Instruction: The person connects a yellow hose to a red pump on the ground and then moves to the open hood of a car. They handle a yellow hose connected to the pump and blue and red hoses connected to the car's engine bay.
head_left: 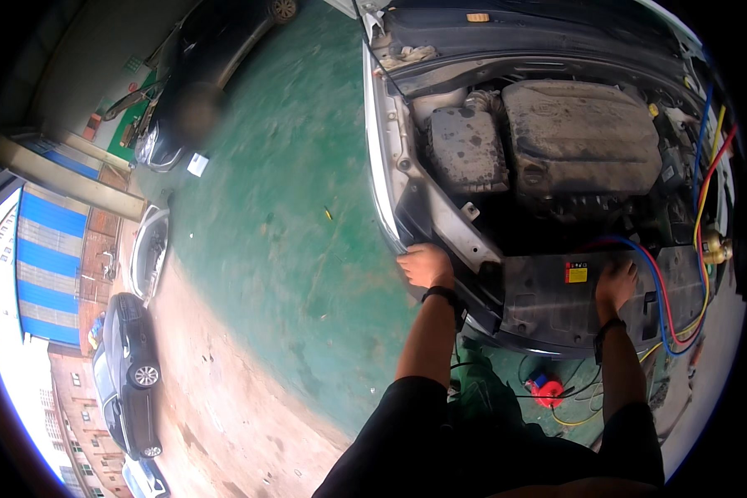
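Note:
In front of me is a car's engine bay with the hood up. A dusty plastic engine cover (585, 137) sits in its middle, and a dusty air filter box (466, 149) stands to the left of it. My left hand (427, 267) rests on the front left corner of the car body, beside the fender edge (382, 195); its fingers point left and hold no loose thing. My right hand (616, 285) lies on the black front panel (539, 299), right of a yellow and red label (576, 272), with its fingers stretched toward the engine.
Blue, red and yellow hoses (661, 290) loop down at the right, near a brass-coloured fitting (714, 247). A red round object (547, 392) lies on the floor among cables. A dark car (183, 91) stands far left on the green floor (290, 191); a grey car (129, 373) is outside.

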`<state>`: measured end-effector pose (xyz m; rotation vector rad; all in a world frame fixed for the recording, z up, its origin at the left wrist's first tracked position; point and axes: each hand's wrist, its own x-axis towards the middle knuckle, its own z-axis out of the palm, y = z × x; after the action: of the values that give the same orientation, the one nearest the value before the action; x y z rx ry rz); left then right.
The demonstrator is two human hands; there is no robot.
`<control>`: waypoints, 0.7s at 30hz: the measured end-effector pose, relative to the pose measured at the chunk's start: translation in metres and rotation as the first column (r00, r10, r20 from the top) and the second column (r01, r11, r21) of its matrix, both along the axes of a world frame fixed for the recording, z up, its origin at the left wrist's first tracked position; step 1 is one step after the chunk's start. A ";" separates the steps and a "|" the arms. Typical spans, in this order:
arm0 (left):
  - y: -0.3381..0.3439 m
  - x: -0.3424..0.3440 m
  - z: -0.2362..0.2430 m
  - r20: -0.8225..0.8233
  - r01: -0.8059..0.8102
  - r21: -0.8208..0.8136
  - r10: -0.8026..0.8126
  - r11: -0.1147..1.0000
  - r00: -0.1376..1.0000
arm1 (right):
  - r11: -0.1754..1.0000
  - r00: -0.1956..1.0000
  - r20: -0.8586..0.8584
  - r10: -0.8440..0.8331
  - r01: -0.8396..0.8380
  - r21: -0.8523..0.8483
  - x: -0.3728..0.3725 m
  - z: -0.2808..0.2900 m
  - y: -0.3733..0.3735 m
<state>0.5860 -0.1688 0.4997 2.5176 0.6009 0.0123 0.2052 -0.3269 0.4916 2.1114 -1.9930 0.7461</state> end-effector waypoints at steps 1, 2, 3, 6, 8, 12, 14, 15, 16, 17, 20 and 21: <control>-0.001 -0.001 0.000 0.001 0.002 -0.012 -0.002 1.000 1.000 | 0.999 1.000 0.004 -0.018 0.017 0.029 -0.002 -0.002 -0.003; -0.003 -0.001 0.000 0.002 0.004 -0.021 -0.004 1.000 1.000 | 0.998 0.999 0.007 -0.035 0.034 0.062 -0.001 -0.001 -0.002; -0.003 0.000 0.000 0.003 0.007 -0.029 -0.007 1.000 1.000 | 0.996 0.999 0.004 -0.041 0.041 0.085 0.000 0.001 0.000; 0.000 0.001 -0.002 0.016 -0.012 -0.008 0.012 1.000 1.000 | 0.997 1.000 -0.005 -0.019 0.019 0.069 0.003 0.001 0.001; 0.000 0.001 -0.002 0.025 -0.022 -0.004 0.022 1.000 0.999 | 0.998 1.000 -0.011 -0.010 0.011 0.055 0.001 -0.002 0.000; -0.003 -0.001 -0.001 0.033 -0.013 0.000 0.013 1.000 0.999 | 0.999 0.999 -0.030 -0.017 0.018 0.047 -0.003 -0.005 -0.003; -0.003 -0.001 0.000 0.019 -0.011 0.001 0.011 1.000 1.000 | 0.999 0.999 -0.042 -0.025 0.026 0.043 -0.003 -0.007 -0.003; -0.003 0.000 0.001 0.012 -0.011 0.002 0.011 1.000 1.000 | 0.999 0.998 -0.047 -0.028 0.030 0.042 -0.003 -0.007 -0.003; -0.002 0.000 0.001 0.008 -0.003 -0.002 0.003 1.000 1.000 | 0.999 0.999 -0.038 -0.020 0.021 0.043 -0.003 -0.007 -0.003; -0.001 0.000 0.001 0.005 0.005 -0.006 -0.005 1.000 1.000 | 0.999 0.999 -0.030 -0.011 0.012 0.045 -0.002 -0.004 -0.002; -0.001 0.000 0.001 0.011 0.010 -0.007 -0.009 1.000 1.000 | 0.999 1.000 -0.028 0.001 0.000 0.033 -0.003 -0.005 -0.002; -0.001 0.000 0.001 0.017 0.008 -0.007 -0.008 1.000 1.000 | 1.000 1.000 -0.031 0.002 -0.001 0.025 -0.003 -0.006 -0.002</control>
<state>0.5860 -0.1697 0.5008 2.5102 0.5830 0.0281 0.2022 -0.3293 0.4856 2.1248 -1.9954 0.6879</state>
